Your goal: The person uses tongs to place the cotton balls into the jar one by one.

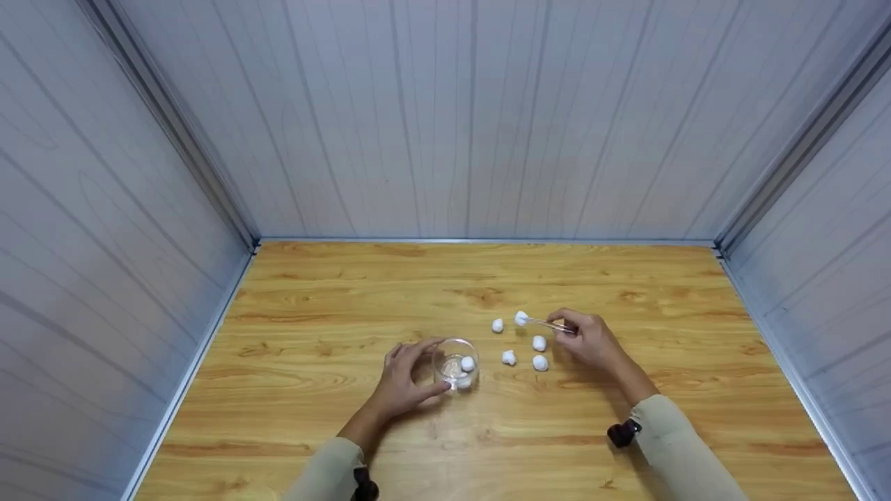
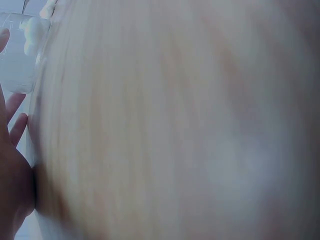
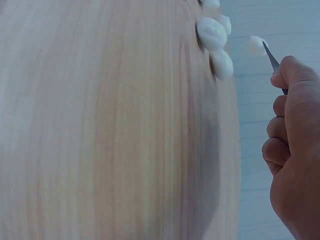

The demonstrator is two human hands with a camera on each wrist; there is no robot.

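Note:
My right hand [image 1: 590, 341] pinches metal tweezers [image 1: 553, 325], whose tips hold a white cotton ball [image 1: 521, 318]. In the right wrist view that cotton ball [image 3: 257, 45] is raised off the table at the tweezers' [image 3: 271, 59] tips. My left hand [image 1: 407, 379] grips a small clear glass jar [image 1: 445, 346] standing on the table, thumb at the near side and fingers at the far side. A cotton ball [image 1: 468, 363] and more white cotton lie inside the jar. In the left wrist view the jar [image 2: 17, 70] is partly cut off by the edge.
Several loose cotton balls lie on the wooden table [image 1: 313, 417] between the hands: one [image 1: 497, 325] at the back, one [image 1: 509, 358] nearest the jar, two [image 1: 539, 343] by the right hand. Pale panel walls [image 1: 473, 139] enclose the back and sides.

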